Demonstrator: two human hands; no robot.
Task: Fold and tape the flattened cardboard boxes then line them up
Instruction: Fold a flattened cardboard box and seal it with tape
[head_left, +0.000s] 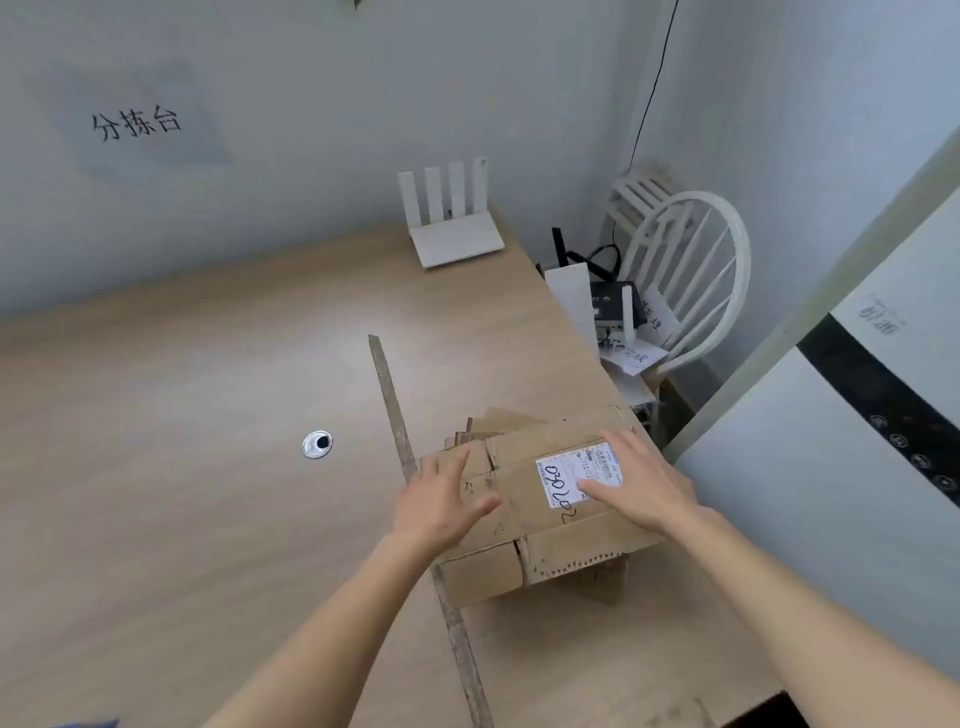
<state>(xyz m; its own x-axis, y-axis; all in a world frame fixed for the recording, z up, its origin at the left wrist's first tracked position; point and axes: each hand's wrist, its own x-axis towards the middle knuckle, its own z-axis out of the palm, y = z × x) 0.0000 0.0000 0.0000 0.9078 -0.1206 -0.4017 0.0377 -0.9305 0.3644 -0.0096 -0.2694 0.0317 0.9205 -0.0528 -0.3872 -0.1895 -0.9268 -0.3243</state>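
A stack of flattened cardboard boxes (519, 499) lies at the right edge of the wooden table (182, 415). The top one carries a white shipping label (566, 475) with handwritten digits. My left hand (441, 506) is spread over the stack's left side with straight fingers, touching the cardboard. On the label and the right part of the top box lies my right hand (641, 486), flat with its fingers extended. Neither hand grips anything. No tape is in view.
A dark seam strip (400, 441) runs down the table beside the stack. A round cable grommet (317, 444) sits to the left. A white router (454, 228) stands at the back. A white chair (691, 280) with devices and papers, and a white appliance (857, 467), stand to the right.
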